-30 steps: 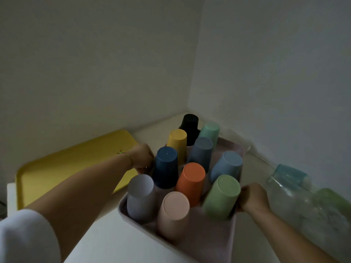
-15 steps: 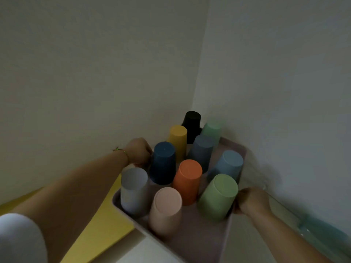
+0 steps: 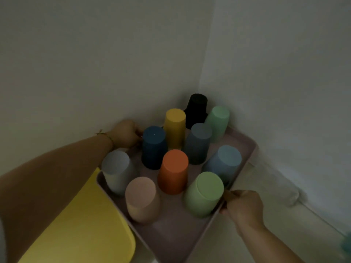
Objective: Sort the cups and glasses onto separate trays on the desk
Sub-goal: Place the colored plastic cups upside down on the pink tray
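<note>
The left hand (image 3: 125, 133) and right hand (image 3: 243, 205) grip opposite rims of the pink tray (image 3: 171, 240) of upturned cups (image 3: 173, 168) at frame centre; apparently positioning it; next, a level set-down beside the yellow tray (image 3: 85, 224).

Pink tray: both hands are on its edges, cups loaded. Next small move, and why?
Probably set the pink tray down level on the bare desk right of the yellow tray. The left hand and right hand grip its opposite edges, its near corner overlaps the yellow tray, and ten upturned cups stand loose on it, so tilting could topple them.
</note>
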